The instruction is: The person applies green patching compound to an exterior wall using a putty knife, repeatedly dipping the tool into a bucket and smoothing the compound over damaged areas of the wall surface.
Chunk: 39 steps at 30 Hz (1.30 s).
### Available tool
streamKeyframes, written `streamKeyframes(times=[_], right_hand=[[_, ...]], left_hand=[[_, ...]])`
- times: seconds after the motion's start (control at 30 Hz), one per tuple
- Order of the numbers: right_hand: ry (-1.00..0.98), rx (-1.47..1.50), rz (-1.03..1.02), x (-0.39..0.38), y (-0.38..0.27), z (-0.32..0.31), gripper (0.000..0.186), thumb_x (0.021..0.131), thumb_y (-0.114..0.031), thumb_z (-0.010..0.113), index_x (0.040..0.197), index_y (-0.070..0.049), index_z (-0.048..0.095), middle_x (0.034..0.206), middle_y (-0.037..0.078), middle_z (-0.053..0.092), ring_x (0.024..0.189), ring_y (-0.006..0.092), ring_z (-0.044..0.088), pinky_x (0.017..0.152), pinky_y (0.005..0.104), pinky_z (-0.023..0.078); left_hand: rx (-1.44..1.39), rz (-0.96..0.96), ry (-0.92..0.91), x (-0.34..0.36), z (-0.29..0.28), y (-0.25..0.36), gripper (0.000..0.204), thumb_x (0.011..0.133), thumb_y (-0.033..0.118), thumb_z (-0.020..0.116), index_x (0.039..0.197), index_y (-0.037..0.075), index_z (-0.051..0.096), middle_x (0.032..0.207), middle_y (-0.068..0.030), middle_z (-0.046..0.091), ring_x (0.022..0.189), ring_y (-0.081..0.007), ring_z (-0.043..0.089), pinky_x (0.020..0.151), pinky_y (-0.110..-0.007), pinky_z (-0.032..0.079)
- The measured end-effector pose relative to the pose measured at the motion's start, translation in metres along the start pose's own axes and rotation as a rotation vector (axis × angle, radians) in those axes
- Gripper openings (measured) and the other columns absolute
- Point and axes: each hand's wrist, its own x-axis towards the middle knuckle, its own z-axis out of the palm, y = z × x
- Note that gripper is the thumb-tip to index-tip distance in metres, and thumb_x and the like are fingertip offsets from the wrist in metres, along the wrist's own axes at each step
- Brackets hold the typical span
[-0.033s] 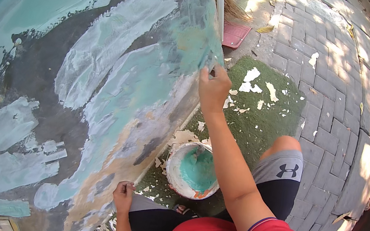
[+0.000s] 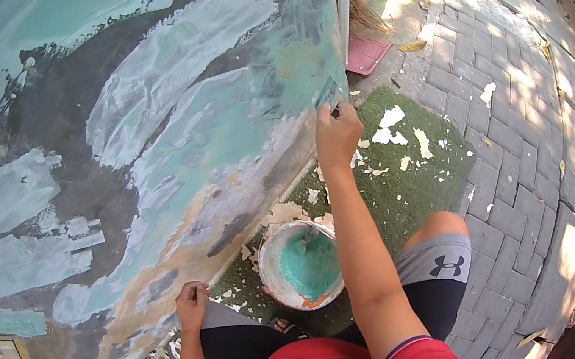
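Note:
My right hand (image 2: 338, 136) is raised against the wall (image 2: 120, 211), which bears patches of pale and teal putty over dark grey. Its fingers are pinched together; what sits in them, at the teal-smeared part of the wall, is mostly hidden and I cannot make it out. Lower down, my left hand (image 2: 190, 307) rests close to the wall's foot above my knee, fingers curled in; whether they hold anything does not show. Between my legs and the wall stands a white bucket (image 2: 270, 278) with teal putty (image 2: 307, 266) inside, its rim smeared.
Green turf matting (image 2: 411, 178) strewn with peeled paint flakes (image 2: 389, 117) lies along the wall. A red dustpan (image 2: 367, 54), a pale pole (image 2: 343, 5) and broom bristles (image 2: 366, 16) are at the far end. Grey paving bricks (image 2: 514, 158) stretch to the right.
My right hand has shifted slightly to the right along the wall. My left hand and the bucket look unmoved.

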Motion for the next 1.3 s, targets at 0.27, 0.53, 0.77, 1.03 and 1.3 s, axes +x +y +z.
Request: streamKeyframes(times=[0.27,0.53,0.77,1.03,1.3], right_hand=[[-0.063,0.029,-0.123,0.001,-0.016,0.034,0.021,0.084,-0.013,0.065,0.096,0.004,0.067,0.087,0.021,0.065,0.079,0.0401,0.063,0.073,0.0490,0.049],[-0.072,0.437,-0.114,0.005,-0.120,-0.019,0.026,0.084,-0.013,0.066,0.104,0.002,0.070,0.085,0.016,0.069,0.071,0.0263,0.068,0.064,0.0334,0.052],[-0.056,-0.049,0.177,0.048,0.071,-0.028,0.022,0.081,-0.019,0.065,0.087,0.002,0.071,0.070,0.016,0.067,0.062,0.0261,0.064,0.064,0.0389,0.050],[-0.065,-0.141,0.196,-0.018,0.135,0.040,0.024,0.081,-0.019,0.067,0.092,0.002,0.072,0.076,0.020,0.069,0.069,0.0328,0.067,0.070,0.0417,0.052],[-0.175,0.136,0.254,-0.074,0.028,0.036,0.022,0.084,-0.015,0.061,0.094,0.003,0.069,0.090,0.027,0.068,0.084,0.0423,0.066,0.076,0.0464,0.051]], left_hand=[[0.028,0.016,0.004,-0.004,-0.001,-0.001,0.011,0.100,0.006,0.053,0.103,-0.002,0.059,0.093,-0.0125,0.070,0.079,-0.0178,0.071,0.068,-0.027,0.052],[0.023,0.033,0.024,0.000,-0.001,0.003,0.011,0.101,0.007,0.053,0.104,-0.002,0.059,0.093,-0.0128,0.070,0.078,-0.0183,0.071,0.068,-0.028,0.053],[-0.087,-0.007,0.151,-0.026,-0.026,0.009,0.011,0.102,0.006,0.051,0.108,0.000,0.059,0.083,-0.0067,0.064,0.068,-0.0125,0.063,0.061,-0.024,0.050],[0.010,0.026,0.239,-0.039,-0.024,0.006,0.010,0.099,0.005,0.055,0.107,0.000,0.060,0.075,-0.0029,0.059,0.061,-0.0080,0.054,0.056,-0.022,0.045],[0.037,-0.003,0.261,-0.054,-0.028,0.022,0.010,0.099,0.004,0.055,0.106,-0.001,0.060,0.075,-0.0037,0.060,0.062,-0.0094,0.055,0.056,-0.023,0.046]])
